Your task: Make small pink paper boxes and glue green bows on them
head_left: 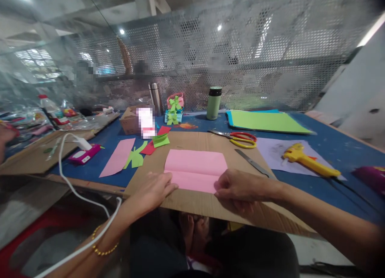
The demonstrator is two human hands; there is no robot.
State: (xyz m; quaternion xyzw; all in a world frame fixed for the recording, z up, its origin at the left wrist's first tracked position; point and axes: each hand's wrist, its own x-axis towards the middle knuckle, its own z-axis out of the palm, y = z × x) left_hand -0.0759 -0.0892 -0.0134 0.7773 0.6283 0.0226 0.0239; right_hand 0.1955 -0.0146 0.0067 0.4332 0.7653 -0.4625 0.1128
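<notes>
A pink sheet of paper [195, 162] with a crease running across it lies on a piece of brown cardboard [192, 139]. My left hand [156, 188] presses on its left edge, fingers closed around the near left corner. At the near right corner, my right hand [233, 188] pinches the paper between thumb and bent fingers. Just beyond my right hand is a grey blade [251, 162], and past that lie scissors [243, 138] with one red and one yellow handle. Another pink strip [118, 157] and green paper cutouts [136, 155] rest to the left.
A yellow glue gun [311, 161] with a cord lies on pale paper at the right. Green sheets [267, 121] are stacked behind it. A green tumbler [214, 103], a steel flask [155, 98] and a cardboard box [129, 120] stand at the back. A white cable [61, 165] crosses my left arm.
</notes>
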